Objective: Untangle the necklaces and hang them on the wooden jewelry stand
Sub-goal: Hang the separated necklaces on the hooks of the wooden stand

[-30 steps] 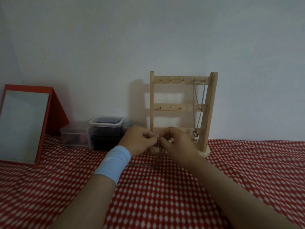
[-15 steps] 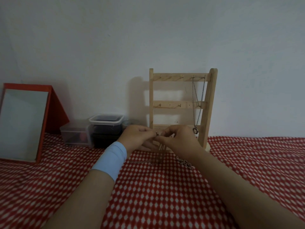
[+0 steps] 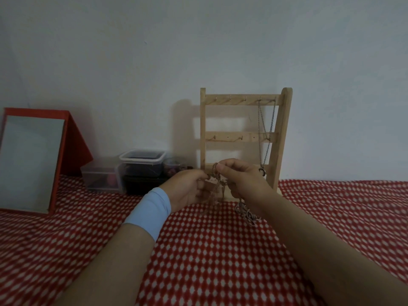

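I count two hands. The left hand (image 3: 187, 189) and right hand (image 3: 244, 184) each keep a closed pinching grip on one tangle of necklaces (image 3: 217, 184), just before the one wooden jewelry stand (image 3: 242, 99). One hung necklace (image 3: 267, 138) sits at the stand's two o'clock, and one mirror (image 3: 28, 160) at nine.

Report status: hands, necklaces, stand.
Left hand and right hand both pinch the tangled thin metal chain necklaces over the red-and-white checked cloth. One silver chain necklace hangs from the wooden ladder-shaped jewelry stand, top rail, right end. Other top hooks bare.
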A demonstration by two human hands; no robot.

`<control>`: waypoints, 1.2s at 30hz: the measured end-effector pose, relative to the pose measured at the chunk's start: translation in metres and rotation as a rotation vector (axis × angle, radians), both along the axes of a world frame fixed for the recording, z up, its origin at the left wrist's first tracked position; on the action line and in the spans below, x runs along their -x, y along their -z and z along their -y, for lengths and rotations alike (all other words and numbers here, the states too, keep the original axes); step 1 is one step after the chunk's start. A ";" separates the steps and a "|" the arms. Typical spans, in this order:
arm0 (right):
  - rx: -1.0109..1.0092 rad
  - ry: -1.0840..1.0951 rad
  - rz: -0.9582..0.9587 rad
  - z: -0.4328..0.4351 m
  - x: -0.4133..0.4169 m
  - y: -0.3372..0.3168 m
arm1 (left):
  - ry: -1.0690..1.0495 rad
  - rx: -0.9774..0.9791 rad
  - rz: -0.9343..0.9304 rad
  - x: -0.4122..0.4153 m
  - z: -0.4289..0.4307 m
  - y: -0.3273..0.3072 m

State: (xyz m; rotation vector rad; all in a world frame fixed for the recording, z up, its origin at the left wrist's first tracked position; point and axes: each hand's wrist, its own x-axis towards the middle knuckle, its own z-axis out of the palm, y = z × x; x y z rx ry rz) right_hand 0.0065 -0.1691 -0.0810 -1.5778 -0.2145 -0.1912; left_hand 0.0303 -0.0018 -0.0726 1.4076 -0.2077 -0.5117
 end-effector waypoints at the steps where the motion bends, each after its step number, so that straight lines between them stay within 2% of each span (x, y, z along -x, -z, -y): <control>1: -0.004 -0.004 0.001 0.001 -0.001 0.001 | 0.024 -0.011 -0.006 0.001 0.000 0.000; 5: -0.020 -0.043 -0.006 0.001 0.001 -0.002 | 0.071 -0.133 0.052 0.001 -0.006 -0.002; 11: 0.074 -0.019 -0.038 0.005 0.001 -0.003 | 0.131 -0.738 0.445 -0.005 -0.027 -0.014; 13: 0.176 0.004 -0.030 0.005 0.002 -0.002 | 0.111 -0.846 0.514 -0.005 -0.032 -0.018; 18: 0.493 -0.117 -0.054 0.004 0.001 0.001 | 0.075 -0.964 0.583 -0.006 -0.038 -0.024; 22: 0.807 -0.169 -0.073 0.002 0.002 0.001 | 0.185 -1.072 0.577 -0.004 -0.040 -0.025; 28: 0.880 -0.157 -0.078 0.002 -0.001 0.005 | 0.128 -1.083 0.609 -0.009 -0.049 -0.024; 32: 0.852 -0.144 -0.082 0.002 0.000 0.006 | 0.062 -0.985 0.425 -0.008 -0.053 -0.024; 36: 0.796 -0.112 -0.054 0.001 0.000 0.005 | 0.063 -1.141 0.437 -0.010 -0.051 -0.021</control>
